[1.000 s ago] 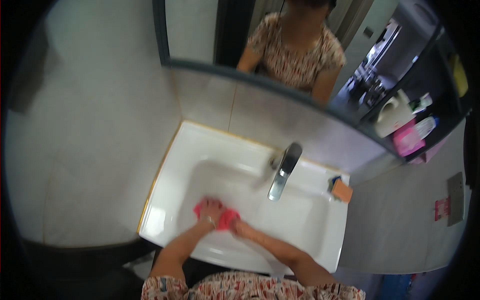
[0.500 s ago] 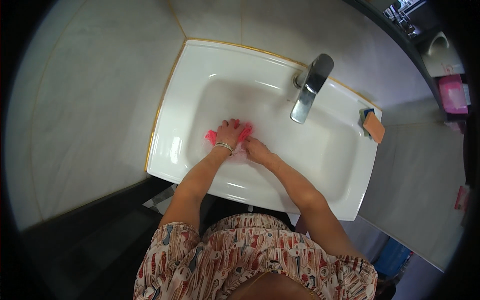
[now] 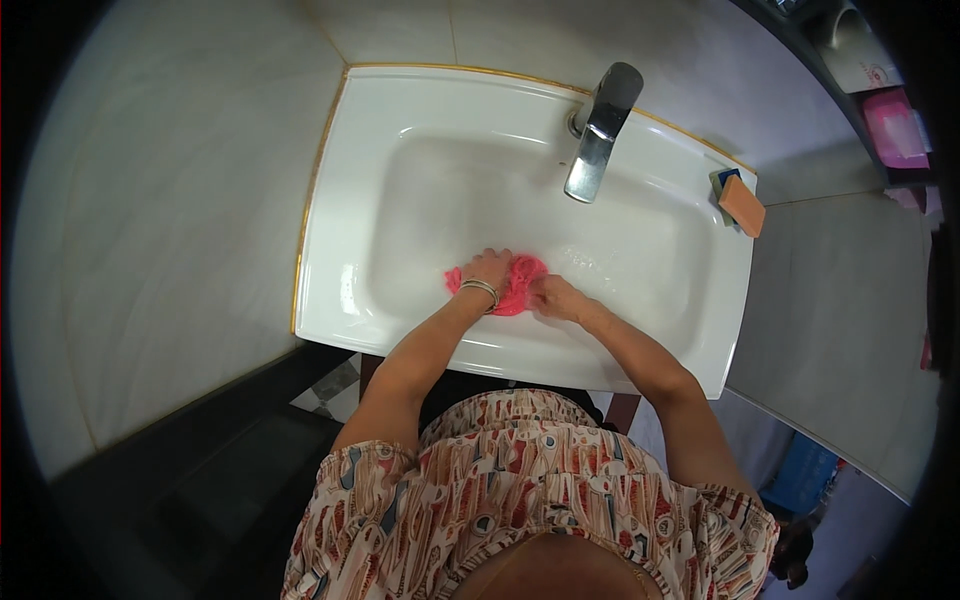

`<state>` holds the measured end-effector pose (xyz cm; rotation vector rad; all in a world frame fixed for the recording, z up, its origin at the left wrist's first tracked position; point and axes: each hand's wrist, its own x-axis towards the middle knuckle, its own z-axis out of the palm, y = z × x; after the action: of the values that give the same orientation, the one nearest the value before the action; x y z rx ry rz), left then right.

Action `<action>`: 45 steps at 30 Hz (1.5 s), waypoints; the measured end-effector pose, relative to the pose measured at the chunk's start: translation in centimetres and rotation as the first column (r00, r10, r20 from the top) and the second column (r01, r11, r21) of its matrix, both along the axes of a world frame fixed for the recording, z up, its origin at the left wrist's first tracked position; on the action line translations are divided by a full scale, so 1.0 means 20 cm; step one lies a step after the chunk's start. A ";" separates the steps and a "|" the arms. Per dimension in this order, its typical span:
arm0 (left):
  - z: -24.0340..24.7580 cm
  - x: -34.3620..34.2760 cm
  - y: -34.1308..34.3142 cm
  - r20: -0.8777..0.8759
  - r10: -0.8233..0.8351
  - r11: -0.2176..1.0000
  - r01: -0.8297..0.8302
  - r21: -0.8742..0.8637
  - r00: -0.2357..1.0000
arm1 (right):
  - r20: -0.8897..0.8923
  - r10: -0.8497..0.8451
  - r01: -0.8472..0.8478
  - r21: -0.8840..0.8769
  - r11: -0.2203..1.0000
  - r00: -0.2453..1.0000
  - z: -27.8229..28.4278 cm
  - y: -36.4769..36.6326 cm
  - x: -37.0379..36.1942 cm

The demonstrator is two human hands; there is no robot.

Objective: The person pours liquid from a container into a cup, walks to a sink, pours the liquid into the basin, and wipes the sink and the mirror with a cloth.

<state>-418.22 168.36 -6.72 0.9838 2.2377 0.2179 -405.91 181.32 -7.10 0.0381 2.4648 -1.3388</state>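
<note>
Toward the person from the faucet (image 3: 603,135) and left of its spout, a bunched pink cloth (image 3: 520,283) lies in the basin of the white sink (image 3: 330,230), with both hands at it. Compared with half a second ago, the cloth sits less far to the left of the faucet and farther toward the near side, and more of it shows between the hands; the pale suds seen beside it then have given way to a patch of bubbles or drops (image 3: 588,265), nearly straight in front of the spout. That suggests the cloth is being worked about in the wet basin, and that this handling is under way rather than finished. The left hand (image 3: 487,268), farther left of the faucet, rests palm down on the cloth; whether its fingers clutch any fabric cannot be told. The right hand (image 3: 558,299), closer below the spout, is curled against the cloth's right edge, its fingertips too hidden and blurred to show a firm grasp. Well right of the faucet, an orange block (image 3: 742,206) lies on the sink's corner.
</note>
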 end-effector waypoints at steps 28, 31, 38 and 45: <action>-0.13 -0.38 0.45 -0.222 0.345 0.906 -0.261 0.333 0.912 | -0.554 -0.390 0.586 0.231 0.777 0.736 -0.28 0.29 -0.56; -0.29 -0.40 0.35 -0.309 0.180 0.965 -0.106 0.241 0.934 | -0.496 -0.086 0.425 0.627 0.653 0.864 -0.07 0.28 -0.51; -0.10 0.01 0.81 -0.322 -0.112 0.987 0.142 0.071 0.940 | -0.215 -0.164 0.269 0.819 0.506 0.963 -0.11 0.59 -0.09; -0.27 0.27 1.02 -0.335 -0.063 0.952 0.157 0.263 0.940 | -0.262 -0.190 0.322 0.810 0.489 0.946 -0.06 0.80 0.19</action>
<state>-412.85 188.85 -12.12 1.3843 2.4818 0.3613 -402.11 197.42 -8.34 0.5906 3.0691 -0.0379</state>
